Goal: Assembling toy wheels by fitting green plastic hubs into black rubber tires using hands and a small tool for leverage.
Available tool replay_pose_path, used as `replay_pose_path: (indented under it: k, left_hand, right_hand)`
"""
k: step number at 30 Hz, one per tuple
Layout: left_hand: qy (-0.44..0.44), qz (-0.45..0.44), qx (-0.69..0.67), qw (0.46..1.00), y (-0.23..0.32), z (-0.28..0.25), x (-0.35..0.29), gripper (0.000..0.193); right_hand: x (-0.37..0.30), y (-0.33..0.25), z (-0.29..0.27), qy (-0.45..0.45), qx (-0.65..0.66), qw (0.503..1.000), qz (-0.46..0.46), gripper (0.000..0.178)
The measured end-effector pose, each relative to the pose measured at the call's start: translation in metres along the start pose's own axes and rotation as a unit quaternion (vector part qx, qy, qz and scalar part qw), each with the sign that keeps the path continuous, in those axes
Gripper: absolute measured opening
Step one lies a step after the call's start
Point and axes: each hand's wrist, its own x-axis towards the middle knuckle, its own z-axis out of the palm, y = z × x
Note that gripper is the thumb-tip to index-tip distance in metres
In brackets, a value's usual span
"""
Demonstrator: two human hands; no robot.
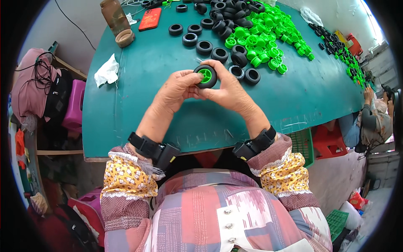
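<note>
Between my hands, above the middle of the green table (138, 92), is a small toy wheel (207, 74): a black tyre around a bright green spoked rim. My left hand (178, 86) grips its left side, the thumb pressed on the green rim. From the right, my right hand (226, 87) holds the tyre's edge with fingers over the top and thumb below. Just beyond lie several loose black tyres (219, 55). A heap of green wheel rims (262, 38) spreads to the right of a pile of black tyres (226, 17).
At the far left stand a brown bottle (113, 17) and its cap (125, 38), near a red phone (150, 19). A crumpled white tissue (107, 71) lies left. Another person (371, 117) sits at the right edge by more parts. A green crate (304, 145) and red stool (328, 140) are below.
</note>
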Motion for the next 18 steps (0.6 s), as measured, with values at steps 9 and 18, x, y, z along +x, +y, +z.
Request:
replay_pose_path:
  k: [9,18]
  left_hand:
    - [0.052,0.069,0.064,0.994,-0.006,0.004,0.003,0.026]
    - [0.071,0.145,0.218,0.962,-0.003,0.019,-0.002,0.033]
  right_hand:
    - [-0.003,-0.001,0.000,0.013,-0.014,0.999,0.036,0.052]
    - [0.003,0.010,0.000,0.142,0.147,0.971,0.121,0.026]
